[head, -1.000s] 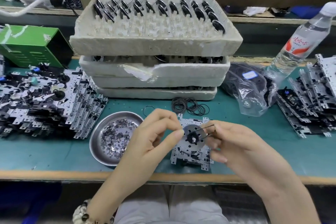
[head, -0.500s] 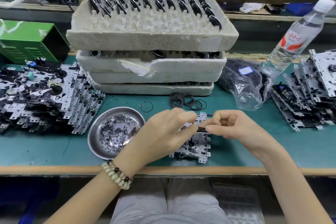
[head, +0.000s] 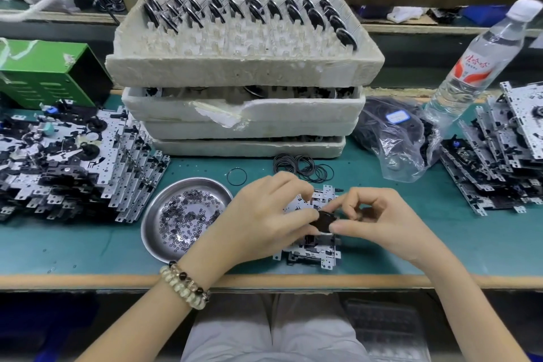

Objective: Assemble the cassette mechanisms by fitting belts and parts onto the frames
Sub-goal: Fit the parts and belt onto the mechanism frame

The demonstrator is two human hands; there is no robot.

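Where the teal-green bench mat (head: 88, 244) runs back toward the wall, a stack of rough white foam trays (head: 244, 67) stands in the middle, and the top tray holds rows of black flywheels on thin pins (head: 223, 9). A green metal box (head: 50, 70) sits at the far left behind a sprawling pile of silver and black metal frames (head: 73, 161). A second pile of the same frames (head: 505, 150) leans at the right edge, near a clear plastic water bottle with a red label (head: 482, 59) and a clear plastic bag of black belts (head: 393, 138). Just in front of the trays lie a loose cluster of thin black rubber belts (head: 302, 169) and 1 separate belt ring (head: 236, 176). A round steel dish of tiny washers (head: 188, 220) sits beside the left hand (head: 264, 220), whose wrist wears a pale beaded bracelet (head: 185, 285). The 2 hands cover most of the single silver cassette frame (head: 320, 247), which lies flat on the mat near the front edge, with only its perforated corners and tabs showing. Above its middle is a black round disc (head: 323, 220), glossy and partly hidden. The left hand's thumb and curled fingers pinch the disc's left side. The right hand (head: 382, 223) pinches the right rim between thumb and forefinger, its other fingers curled above.
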